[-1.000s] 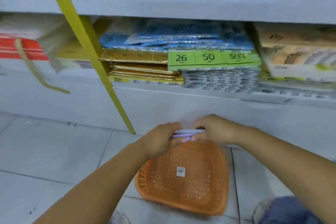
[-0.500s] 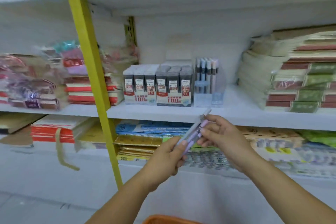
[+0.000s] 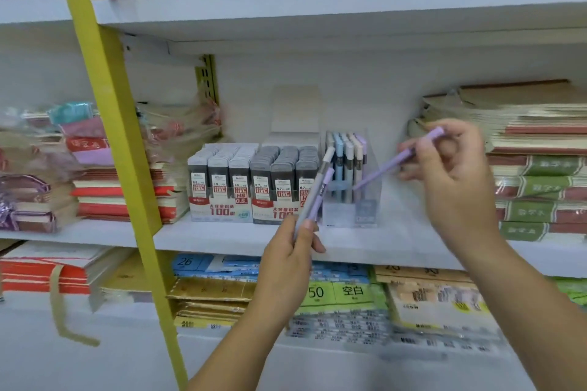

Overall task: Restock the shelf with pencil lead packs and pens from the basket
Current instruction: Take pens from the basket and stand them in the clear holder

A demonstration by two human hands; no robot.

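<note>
While the right hand [image 3: 451,174] pinches a slim lilac plastic pen [image 3: 386,168] near its top, tip slanting down toward the clear plastic pen holder [image 3: 368,213] on the white shelf board [image 3: 222,236], the left hand [image 3: 289,251] grips two more slim pens [image 3: 317,190] upright just before it. Pen restocking is under way, I reckon. Next, the tip needs steering into a free slot, right of the grey lead pack boxes [image 3: 251,174].

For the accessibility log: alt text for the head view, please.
A right hand aims a purple pen toward a clear pen holder on a white shelf, while the left hand holds two more pens below it. Pencil lead packs stand beside the holder.
</note>
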